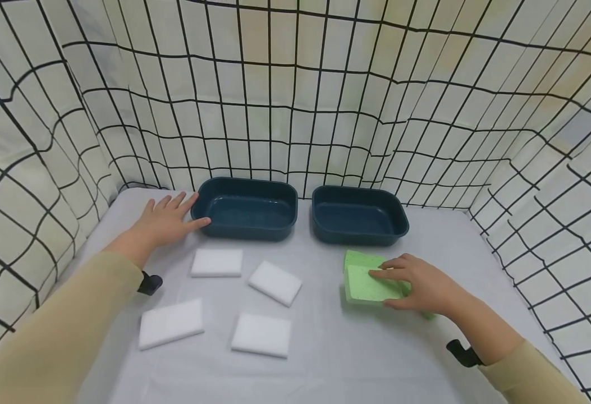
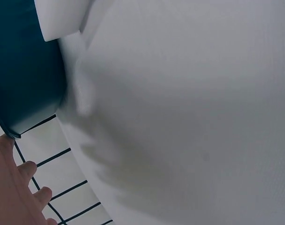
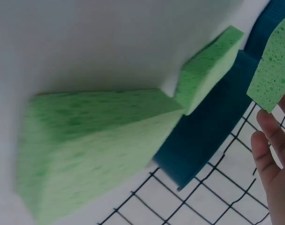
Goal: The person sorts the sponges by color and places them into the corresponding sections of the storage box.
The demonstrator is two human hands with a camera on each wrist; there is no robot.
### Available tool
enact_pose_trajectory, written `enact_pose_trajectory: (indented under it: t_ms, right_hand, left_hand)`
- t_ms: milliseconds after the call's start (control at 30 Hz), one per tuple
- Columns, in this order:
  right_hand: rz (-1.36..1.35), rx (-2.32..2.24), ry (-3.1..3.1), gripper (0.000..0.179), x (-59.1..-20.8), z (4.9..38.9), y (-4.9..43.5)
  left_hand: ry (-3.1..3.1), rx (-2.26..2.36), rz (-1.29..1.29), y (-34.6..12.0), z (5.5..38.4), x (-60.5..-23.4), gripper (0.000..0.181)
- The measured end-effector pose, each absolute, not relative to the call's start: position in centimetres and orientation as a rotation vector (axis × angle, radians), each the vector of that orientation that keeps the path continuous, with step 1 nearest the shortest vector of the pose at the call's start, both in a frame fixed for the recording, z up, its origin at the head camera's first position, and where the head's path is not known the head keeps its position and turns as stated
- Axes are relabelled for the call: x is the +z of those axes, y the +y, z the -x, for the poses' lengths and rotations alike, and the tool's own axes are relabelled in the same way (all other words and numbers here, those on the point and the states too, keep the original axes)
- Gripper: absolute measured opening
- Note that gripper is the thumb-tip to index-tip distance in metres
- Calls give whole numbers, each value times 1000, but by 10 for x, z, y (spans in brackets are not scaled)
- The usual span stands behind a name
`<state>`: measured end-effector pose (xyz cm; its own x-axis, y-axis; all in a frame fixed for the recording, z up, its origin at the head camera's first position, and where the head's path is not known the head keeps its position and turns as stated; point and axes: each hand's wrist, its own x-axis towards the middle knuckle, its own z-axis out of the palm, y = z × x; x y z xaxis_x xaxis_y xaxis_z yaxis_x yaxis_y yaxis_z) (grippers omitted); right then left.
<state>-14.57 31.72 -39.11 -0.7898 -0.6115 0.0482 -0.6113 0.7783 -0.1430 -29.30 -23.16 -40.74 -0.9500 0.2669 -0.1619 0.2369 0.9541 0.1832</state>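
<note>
My right hand [image 1: 429, 283] pinches a green sponge [image 1: 370, 286] between thumb and fingers, and the right wrist view shows this sponge [image 3: 276, 58] raised off the table. Beneath and beside it lie two more green sponges; one [image 1: 358, 257] shows behind the held one, while the other [image 3: 104, 145] is mostly hidden by the hand in the head view. My left hand [image 1: 166, 221] has its fingers spread at the left end of the left dark blue tub [image 1: 247, 231], near or touching its rim. No sponge is in the left hand.
Several white sponge-like blocks [image 1: 261, 335] lie on the white tabletop [image 1: 346, 359] left of centre. A second dark blue tub [image 1: 358, 237] stands right of the first. Black wire grid panels [image 1: 295, 106] enclose the back and both sides.
</note>
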Motion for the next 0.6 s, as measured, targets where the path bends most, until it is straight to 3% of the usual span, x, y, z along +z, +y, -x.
enact_pose_trajectory:
  t_ms: [600]
  right_hand:
    - [923, -425, 2930, 56, -362, 233, 230]
  left_hand:
    - [2928, 302, -342, -223, 289, -408, 109]
